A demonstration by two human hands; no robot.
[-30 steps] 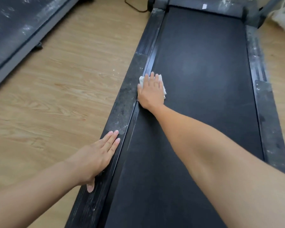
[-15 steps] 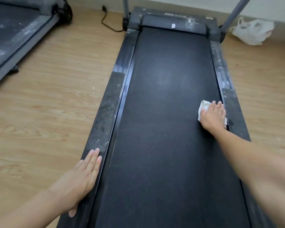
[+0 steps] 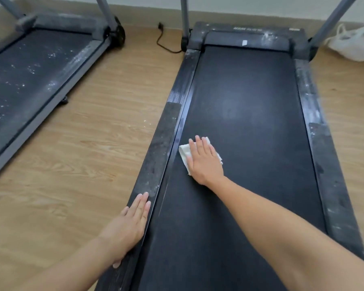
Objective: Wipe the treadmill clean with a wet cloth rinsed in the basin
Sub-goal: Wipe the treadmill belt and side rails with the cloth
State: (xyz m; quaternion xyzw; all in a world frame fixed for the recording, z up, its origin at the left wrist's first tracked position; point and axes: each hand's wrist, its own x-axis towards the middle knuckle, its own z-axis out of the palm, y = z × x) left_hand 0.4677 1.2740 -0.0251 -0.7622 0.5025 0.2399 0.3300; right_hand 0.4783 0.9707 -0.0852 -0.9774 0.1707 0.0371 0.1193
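Nearest, the left hand [image 3: 128, 227] lies flat on the dusty black left side rail [image 3: 162, 148] of the long black treadmill [image 3: 250, 122], its grip apart, fingers straight and together, seemingly bracing the person. A little further up, the right hand [image 3: 204, 160] presses the small white folded cloth [image 3: 184, 152] onto the belt just beside that left rail. Its grip is also apart, the palm and straight fingers spread over the cloth, with the cloth's corners showing at the left and far edges. Nothing pinches the cloth, so a fast stroke could let it bunch or slide out from under the palm. The belt might also creep under a hard push and unsettle the leaning person. Both this rail and the grey-streaked right side rail [image 3: 317, 143] carry pale grit, and a cloth already loaded with dirt would likely smear it rather than lift it. No basin is in view for rinsing. Further on, the grey motor cover [image 3: 246, 36] shows white dust, and a black power cord [image 3: 164, 43] trails on the light wooden floor [image 3: 93, 133] beside it, so drips from an over-wet cloth there would be unwise. A white plastic bag [image 3: 355, 45] sits at the far right, and a second speckled dark treadmill [image 3: 29, 70] stands at the left.
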